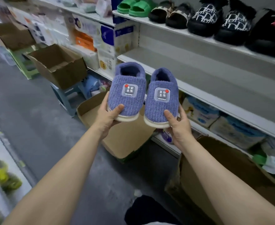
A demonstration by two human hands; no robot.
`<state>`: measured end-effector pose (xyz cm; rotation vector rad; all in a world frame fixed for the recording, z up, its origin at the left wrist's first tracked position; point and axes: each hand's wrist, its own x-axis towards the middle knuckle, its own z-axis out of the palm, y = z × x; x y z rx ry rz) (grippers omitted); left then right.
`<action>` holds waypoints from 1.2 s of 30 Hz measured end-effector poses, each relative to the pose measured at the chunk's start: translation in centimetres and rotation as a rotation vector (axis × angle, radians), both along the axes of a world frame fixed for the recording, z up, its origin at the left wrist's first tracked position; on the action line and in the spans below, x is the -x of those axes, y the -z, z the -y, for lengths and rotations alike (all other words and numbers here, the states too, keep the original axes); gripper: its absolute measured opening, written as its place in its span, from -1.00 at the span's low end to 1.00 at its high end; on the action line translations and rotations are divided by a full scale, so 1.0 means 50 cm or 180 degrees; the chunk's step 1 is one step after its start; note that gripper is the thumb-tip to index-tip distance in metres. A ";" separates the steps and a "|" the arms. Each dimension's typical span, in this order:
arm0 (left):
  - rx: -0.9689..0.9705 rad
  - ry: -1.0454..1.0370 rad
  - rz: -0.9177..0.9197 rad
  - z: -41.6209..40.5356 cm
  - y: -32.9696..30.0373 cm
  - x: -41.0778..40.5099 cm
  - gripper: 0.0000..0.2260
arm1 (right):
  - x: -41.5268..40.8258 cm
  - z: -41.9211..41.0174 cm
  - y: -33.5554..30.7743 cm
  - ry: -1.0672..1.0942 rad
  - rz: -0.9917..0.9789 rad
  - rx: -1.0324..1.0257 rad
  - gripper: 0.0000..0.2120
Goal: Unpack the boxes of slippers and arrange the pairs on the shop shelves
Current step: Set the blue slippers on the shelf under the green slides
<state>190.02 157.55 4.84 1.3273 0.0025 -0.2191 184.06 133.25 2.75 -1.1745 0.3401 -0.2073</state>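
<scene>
I hold one fuzzy blue slipper in each hand, toes toward me, raised in front of the bare grey middle shelf (214, 73). My left hand (106, 118) grips the left slipper (127, 93) at its toe, thumb on the ribbed plush, fingers under the thick cream sole. My right hand (179, 125) grips the right slipper (162, 98) the same way. Both slippers are rounded, closed at the toe, with a dark fleecy lining and a square grey patch bearing a small red dot and the word "Happy". They sit side by side, just apart.

Below my hands an open cardboard box (125, 135) stands on the floor; I see only its plain brown inside. A second open carton (58, 65) rests on a blue stool, its contents hidden from me. On the top shelf (166, 28) stand smooth green slides (134, 6), brown patterned slippers (169, 14) and black furry slippers (221, 20) with white lattice print.
</scene>
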 end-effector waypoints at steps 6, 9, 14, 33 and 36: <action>0.0038 0.0308 -0.0028 0.012 0.047 -0.251 -0.40 | -0.220 0.000 0.047 0.0256 0.0034 0.0212 -0.31; -0.0015 0.0427 -0.0171 0.022 0.049 -0.373 -0.41 | -0.328 0.001 0.057 0.0346 0.0046 0.0237 -0.32; -0.0009 0.0571 -0.0217 0.015 0.061 -0.569 -0.36 | -0.489 -0.002 0.051 0.0560 -0.0104 0.0243 -0.30; -0.0351 0.1512 -0.0424 0.024 0.194 -1.216 -0.33 | -0.891 -0.116 0.089 0.1707 -0.0394 0.0015 -0.27; -0.0385 0.1639 -0.0369 0.023 0.212 -1.261 -0.34 | -0.937 -0.129 0.101 0.1812 -0.0467 0.0005 -0.31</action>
